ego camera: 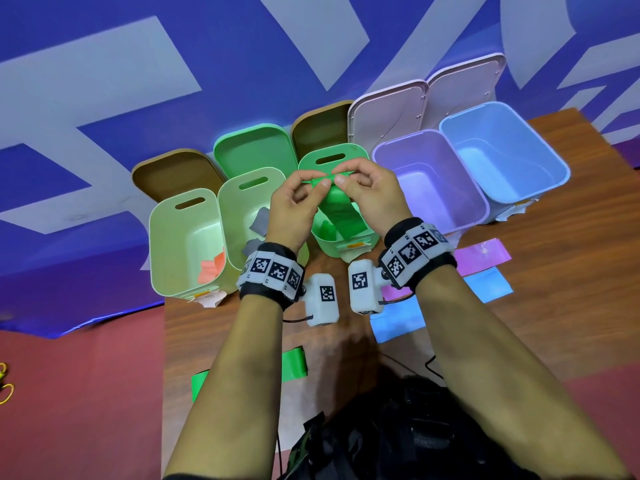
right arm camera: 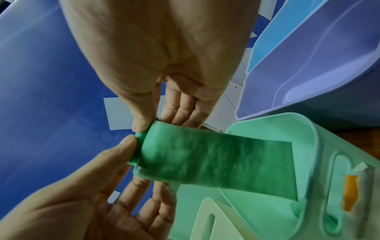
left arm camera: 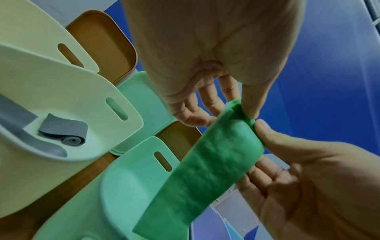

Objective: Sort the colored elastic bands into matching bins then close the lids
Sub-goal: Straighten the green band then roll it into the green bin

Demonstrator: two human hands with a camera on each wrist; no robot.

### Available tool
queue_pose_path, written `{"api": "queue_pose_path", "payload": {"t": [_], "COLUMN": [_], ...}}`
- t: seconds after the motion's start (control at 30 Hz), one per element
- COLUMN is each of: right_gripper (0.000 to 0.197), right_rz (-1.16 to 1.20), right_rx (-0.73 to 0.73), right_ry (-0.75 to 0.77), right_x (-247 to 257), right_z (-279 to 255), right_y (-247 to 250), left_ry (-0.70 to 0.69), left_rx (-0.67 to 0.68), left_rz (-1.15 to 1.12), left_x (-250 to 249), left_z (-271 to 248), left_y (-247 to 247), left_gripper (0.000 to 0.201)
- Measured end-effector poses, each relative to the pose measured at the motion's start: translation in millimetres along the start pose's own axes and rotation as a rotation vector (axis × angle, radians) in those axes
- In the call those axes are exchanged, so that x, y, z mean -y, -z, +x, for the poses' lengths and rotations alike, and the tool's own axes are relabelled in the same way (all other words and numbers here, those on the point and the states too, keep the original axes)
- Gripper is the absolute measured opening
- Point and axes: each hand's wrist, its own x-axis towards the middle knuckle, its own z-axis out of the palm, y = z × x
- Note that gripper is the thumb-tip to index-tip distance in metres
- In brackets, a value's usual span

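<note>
Both hands hold one green elastic band (ego camera: 341,213) above the open green bin (ego camera: 360,242), third from the left. My left hand (ego camera: 320,182) and right hand (ego camera: 341,180) pinch its rolled top end between thumb and fingers, thumbs almost touching. The band's free end hangs down into the bin. In the left wrist view the left hand (left arm camera: 245,110) grips the band (left arm camera: 205,170) at the top. In the right wrist view the right hand (right arm camera: 144,125) pinches the band (right arm camera: 216,159) over the green bin (right arm camera: 320,146).
Two pale bins stand to the left, one holding an orange band (ego camera: 211,268), the other grey bands (left arm camera: 65,129). A purple bin (ego camera: 388,150) and a blue bin (ego camera: 561,174) stand to the right. All lids stand open behind. Pink (ego camera: 485,258), blue (ego camera: 491,284) and green (ego camera: 294,363) bands lie on the table.
</note>
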Motion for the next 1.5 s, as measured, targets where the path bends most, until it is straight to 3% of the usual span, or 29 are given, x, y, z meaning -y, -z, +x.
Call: {"api": "queue_pose_path", "payload": {"t": [0.2, 0.37, 0.87, 1.3, 1.5], "right_gripper": [0.008, 0.007, 0.003, 0.007, 0.006], "right_rz": [0.011, 0.0, 0.028, -0.039, -0.021], "right_rx": [0.004, -0.008, -0.097, -0.093, -0.083], "right_ry": [0.0, 0.005, -0.018, -0.023, -0.005], "right_x": [-3.1, -1.4, 2.6, -4.1, -1.8], "right_z": [-0.3, 0.1, 1.3, 7.1, 8.4], "right_y": [-0.5, 0.8, -0.6, 1.0, 0.7], "left_ry": [0.002, 0.049, 0.087, 0.1, 0.113], "left_rx": [0.02, -0.001, 0.006, 0.035, -0.012], "left_rz": [0.004, 0.028, 0.014, 0.035, 0.05], "left_x": [0.1, 0.0, 1.9, 3.0, 5.8], "left_z": [0.0, -1.5, 6.4, 9.5, 11.4], "left_y": [0.2, -1.2, -3.9, -9.5, -10.3], "left_gripper": [0.012, 0.004, 0.023, 0.013, 0.011]}}
